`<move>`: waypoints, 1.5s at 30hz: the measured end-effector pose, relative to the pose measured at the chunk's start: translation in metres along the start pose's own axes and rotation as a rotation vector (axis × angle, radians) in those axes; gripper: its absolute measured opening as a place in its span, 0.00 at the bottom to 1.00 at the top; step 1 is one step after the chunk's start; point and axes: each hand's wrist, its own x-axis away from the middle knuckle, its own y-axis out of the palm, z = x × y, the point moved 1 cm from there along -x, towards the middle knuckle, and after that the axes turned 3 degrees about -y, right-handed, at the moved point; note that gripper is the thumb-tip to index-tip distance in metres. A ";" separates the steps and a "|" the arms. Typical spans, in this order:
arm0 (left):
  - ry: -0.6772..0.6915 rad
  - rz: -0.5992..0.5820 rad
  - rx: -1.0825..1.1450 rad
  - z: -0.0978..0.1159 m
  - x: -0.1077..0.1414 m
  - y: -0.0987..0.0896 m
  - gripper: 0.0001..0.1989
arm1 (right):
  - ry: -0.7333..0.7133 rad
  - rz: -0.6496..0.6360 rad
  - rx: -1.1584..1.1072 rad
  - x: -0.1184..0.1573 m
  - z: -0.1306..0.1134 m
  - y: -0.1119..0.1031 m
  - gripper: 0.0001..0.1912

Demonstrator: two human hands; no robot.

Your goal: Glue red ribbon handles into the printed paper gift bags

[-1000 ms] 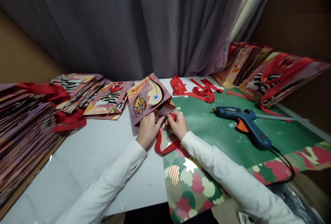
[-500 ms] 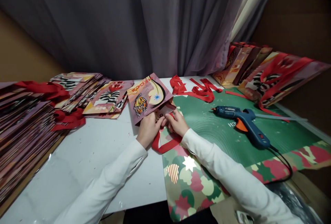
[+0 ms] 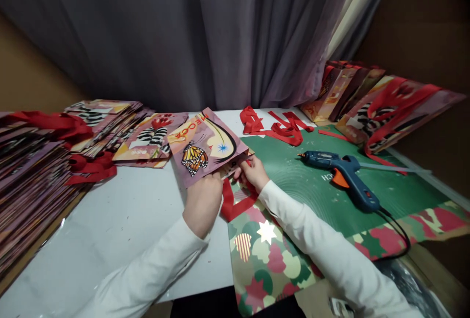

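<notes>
Butterfly-print bag (image 3: 213,146) is left of the glue gun (image 3: 349,167), tilted at an angle. Left hand (image 3: 203,200) is at the bag's near edge, fingertips tucked underneath (so I honestly can't tell if it's gripping). Right hand (image 3: 253,173), nearer the gun, pinches red ribbon (image 3: 239,207) at the opening. Big bag pile (image 3: 40,195) sits way left of the gun.
</notes>
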 end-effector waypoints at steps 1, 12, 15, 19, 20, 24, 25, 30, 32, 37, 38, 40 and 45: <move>0.010 0.014 0.004 -0.001 0.000 0.000 0.09 | 0.005 0.012 0.027 0.001 0.000 -0.001 0.11; 0.152 -0.011 0.209 -0.007 -0.021 0.018 0.12 | -0.778 0.214 1.050 0.015 -0.052 -0.025 0.31; 0.247 0.031 0.141 -0.003 -0.018 0.019 0.05 | -0.687 0.182 1.210 0.008 -0.062 -0.030 0.23; 0.428 0.230 0.014 -0.007 -0.011 0.021 0.10 | -0.544 0.230 1.314 0.002 -0.071 -0.037 0.15; 0.476 0.282 0.009 -0.009 -0.009 0.023 0.12 | -0.523 0.235 1.336 0.002 -0.072 -0.038 0.14; 0.602 0.427 0.077 -0.018 0.004 0.029 0.18 | -0.459 0.244 1.405 0.002 -0.071 -0.039 0.12; 0.587 0.431 0.119 -0.020 0.007 0.029 0.18 | -0.446 0.243 1.413 0.003 -0.070 -0.039 0.12; 0.475 0.291 0.322 -0.029 0.015 0.029 0.23 | -0.409 0.239 1.437 0.004 -0.072 -0.037 0.11; 0.499 0.274 0.309 -0.032 0.017 0.030 0.26 | -0.411 0.244 1.451 0.004 -0.071 -0.037 0.11; 0.492 0.323 0.272 -0.038 0.020 0.034 0.26 | -0.460 0.220 1.442 0.003 -0.066 -0.039 0.14; 0.491 0.318 0.272 -0.038 0.020 0.034 0.27 | -0.467 0.206 1.432 0.002 -0.065 -0.041 0.14; 0.500 0.288 0.270 -0.041 0.017 0.035 0.29 | -0.475 0.174 1.396 -0.002 -0.062 -0.045 0.17; 0.626 0.184 0.278 -0.047 0.005 0.037 0.34 | -0.551 -0.006 1.223 -0.007 -0.058 -0.063 0.28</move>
